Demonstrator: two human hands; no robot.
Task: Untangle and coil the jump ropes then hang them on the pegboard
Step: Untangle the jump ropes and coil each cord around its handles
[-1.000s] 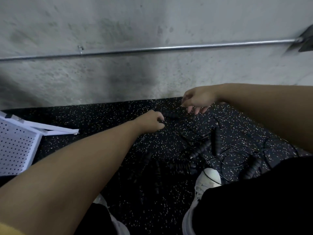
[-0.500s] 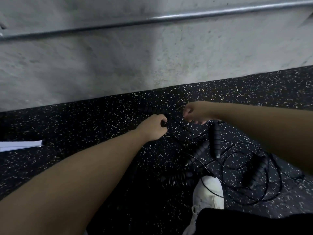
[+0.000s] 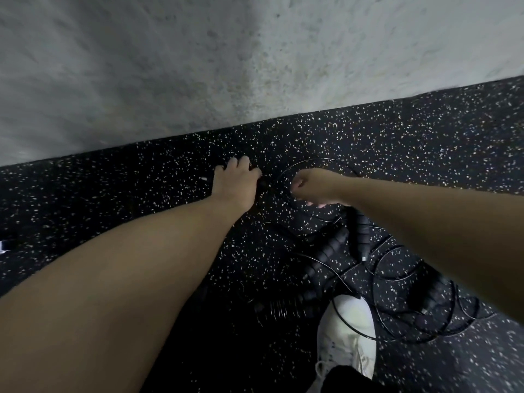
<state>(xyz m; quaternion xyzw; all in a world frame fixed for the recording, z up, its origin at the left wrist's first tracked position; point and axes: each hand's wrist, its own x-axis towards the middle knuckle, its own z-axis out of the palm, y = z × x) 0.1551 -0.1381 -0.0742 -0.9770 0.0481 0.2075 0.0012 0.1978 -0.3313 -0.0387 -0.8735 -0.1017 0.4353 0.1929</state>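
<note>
Head view shows the ropes [image 3: 397,293] as a tangle of thin black cord and ribbed black handles on the speckled floor [image 3: 425,143], lying just beyond and to the right of the white shoe [image 3: 347,336], with one cord crossing its toe. From that tangle a loop of cord runs up to the two hands, which sit farther from the shoe, toward the wall [image 3: 198,66].

Left hand [image 3: 236,184] is curled over something dark on the floor, apparently a handle end; how firmly it grips I cannot tell for sure. Right hand [image 3: 314,187] has its fingers bent inward as if pinching the thin cord, though the cord is too fine to see between them.

Risks, as I judge them: pulling on the loop while cord lies over the shoe could snag it and tighten the knots rather than free them. Black cord on dark flooring is easy to lose, so the wrong strand may get drawn.

No containers are in sight, and the pegboard is out of view.
</note>
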